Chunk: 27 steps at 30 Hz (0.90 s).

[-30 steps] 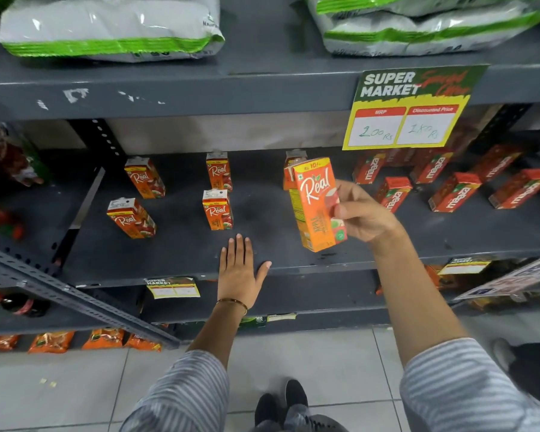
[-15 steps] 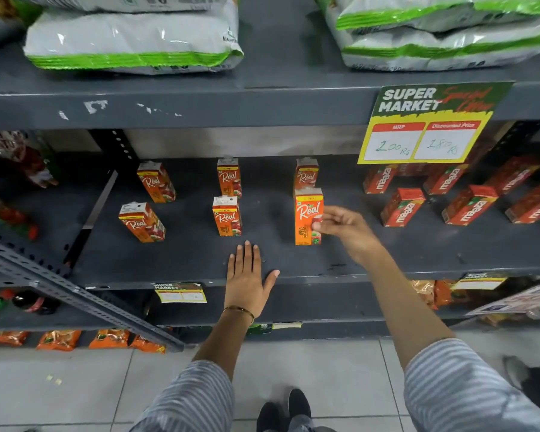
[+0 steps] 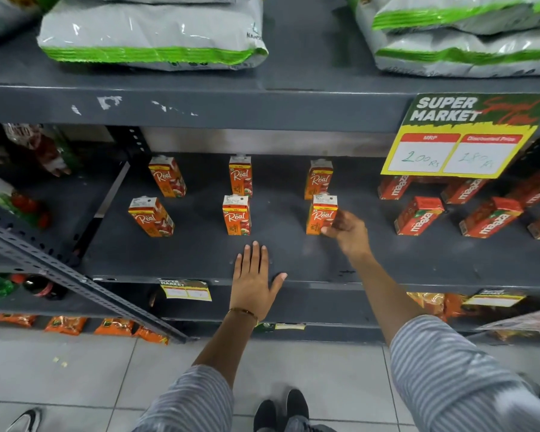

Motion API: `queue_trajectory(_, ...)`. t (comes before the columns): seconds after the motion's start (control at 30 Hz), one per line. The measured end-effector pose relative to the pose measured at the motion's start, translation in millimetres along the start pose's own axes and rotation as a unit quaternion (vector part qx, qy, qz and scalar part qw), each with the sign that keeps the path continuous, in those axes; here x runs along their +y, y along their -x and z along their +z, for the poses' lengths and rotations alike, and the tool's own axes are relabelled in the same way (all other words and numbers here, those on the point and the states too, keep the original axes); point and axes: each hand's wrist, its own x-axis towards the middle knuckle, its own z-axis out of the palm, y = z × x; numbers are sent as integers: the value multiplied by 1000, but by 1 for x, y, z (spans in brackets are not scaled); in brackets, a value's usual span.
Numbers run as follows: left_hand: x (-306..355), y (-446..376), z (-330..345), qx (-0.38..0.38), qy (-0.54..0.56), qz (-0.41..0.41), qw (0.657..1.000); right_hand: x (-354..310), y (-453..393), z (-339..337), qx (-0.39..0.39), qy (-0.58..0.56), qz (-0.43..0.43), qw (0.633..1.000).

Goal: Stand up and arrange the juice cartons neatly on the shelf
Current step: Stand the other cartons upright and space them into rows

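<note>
Head view: six Real cartons upright on the shelf, two rows of three. Back row: carton at 10 o'clock, carton at 12, carton at 1. Front row: carton at 9, carton center, carton at 2. Right hand just beside the front-right carton, fingers loosely spread, touching or barely off its right face; cannot tell which, not clamped. Left hand flat, palm down on the shelf front edge at 6, fingers released. Maaza cartons at 3 o'clock, tilted. Price sign hangs at 1–2. Bags on the upper shelf.
</note>
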Motion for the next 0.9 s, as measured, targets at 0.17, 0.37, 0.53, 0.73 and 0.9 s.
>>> queue_trajectory(0.17, -1, 0, -8, 90, 190, -72, 975, 3, 26, 23, 38, 37, -2, 999)
queue_trajectory(0.37, -18, -41, -39, 151, 386, -282, 865, -4, 19, 44, 101, 64, 42, 992)
queue_trajectory(0.53, -28, -62, -44, 107, 321, -341, 877, -4, 17, 50, 137, 80, 53, 986)
queue_trajectory(0.73, -25, -70, -43, 117, 310, -377, 865, -6, 15, 51, 139, 124, 53, 981)
queue_trajectory(0.9, -25, -74, -42, 118, 290, -386, 868, -2, 19, 49, 129, 137, 48, 981)
